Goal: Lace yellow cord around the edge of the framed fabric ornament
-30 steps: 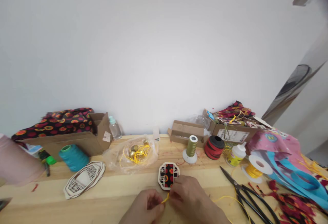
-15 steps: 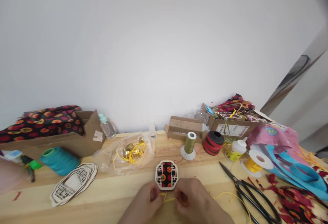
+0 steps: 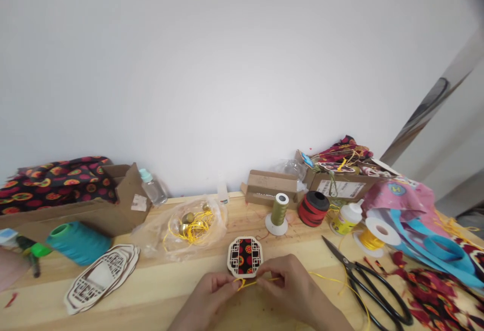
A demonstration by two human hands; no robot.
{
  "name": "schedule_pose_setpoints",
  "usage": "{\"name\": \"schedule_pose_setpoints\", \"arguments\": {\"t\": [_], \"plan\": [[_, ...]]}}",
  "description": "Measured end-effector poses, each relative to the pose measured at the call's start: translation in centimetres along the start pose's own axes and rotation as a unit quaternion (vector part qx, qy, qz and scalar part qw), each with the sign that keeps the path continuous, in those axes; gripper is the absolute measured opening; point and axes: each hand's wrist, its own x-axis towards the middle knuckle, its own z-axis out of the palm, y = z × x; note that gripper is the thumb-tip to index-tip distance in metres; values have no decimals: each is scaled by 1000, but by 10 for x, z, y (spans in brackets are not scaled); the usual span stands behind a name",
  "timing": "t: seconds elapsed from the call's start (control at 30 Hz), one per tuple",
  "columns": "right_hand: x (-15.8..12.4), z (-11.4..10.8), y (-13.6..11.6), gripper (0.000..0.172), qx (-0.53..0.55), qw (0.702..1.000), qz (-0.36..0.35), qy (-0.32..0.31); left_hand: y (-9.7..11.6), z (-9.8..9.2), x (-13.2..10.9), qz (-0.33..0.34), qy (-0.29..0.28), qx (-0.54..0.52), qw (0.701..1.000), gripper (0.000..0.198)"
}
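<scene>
Yellow cord (image 3: 248, 285) stretches between my two hands, just in front of a wooden fretwork plaque (image 3: 245, 257) backed with dark patterned fabric. My left hand (image 3: 213, 295) pinches the cord near a small loop at the plaque's lower edge. On the other side, my right hand (image 3: 289, 288) pinches the same cord between thumb and forefinger, close to the plaque's lower right corner. From there the cord trails right across the table towards the black-handled scissors (image 3: 363, 283). Whether the cord passes through the plaque is hidden.
Left lie a stack of fretwork pieces (image 3: 102, 276), a teal thread cone (image 3: 80, 242) and a plastic bag (image 3: 194, 227) of bells and yellow cord. Along the back and right stand an olive thread spool (image 3: 280, 214), a red ribbon roll (image 3: 313, 210), a glue bottle (image 3: 347, 218) and a yellow cord spool (image 3: 376, 236).
My hands have rotated and opened out a little, showing more of the fingers and the cord between them. The whole view has shifted slightly; the plaque stays in place on the table.
</scene>
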Motion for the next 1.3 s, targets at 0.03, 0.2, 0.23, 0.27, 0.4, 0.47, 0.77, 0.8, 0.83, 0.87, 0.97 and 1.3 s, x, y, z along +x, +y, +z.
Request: {"name": "schedule_pose_setpoints", "arguments": {"t": [0.03,0.2,0.23,0.27,0.4,0.47,0.77,0.8,0.83,0.87,0.97,1.3], "plan": [[1,-1,0,18,-5,1000,-14,0,1,1,0,-12,2,-19,1000,45],[5,-2,2,18,-32,996,6,87,7,5,-1,10,5,-124,992,39],[5,-2,3,17,-39,993,12,109,8,5,-2,15,6,-137,990,38],[5,-2,3,16,-47,991,13,128,8,6,-2,18,8,-146,989,38],[2,-4,7,16,-53,979,1,199,9,7,-3,16,24,-164,986,40],[1,-5,8,16,-34,974,-2,224,9,7,-3,17,31,-169,985,40],[2,18,3,34,81,990,-43,108,10,11,-3,62,5,-168,984,35],[2,21,2,36,74,991,-44,107,10,11,-4,67,3,-161,985,35],[3,24,2,36,65,991,-44,112,10,12,-4,71,2,-153,986,36],[4,26,2,35,58,991,-44,116,10,12,-4,75,2,-146,986,36],[4,28,0,24,54,989,-54,125,8,12,-3,96,1,-126,987,38],[2,23,-2,19,71,986,-64,138,1,11,4,156,-42,-18,987,32]]}}
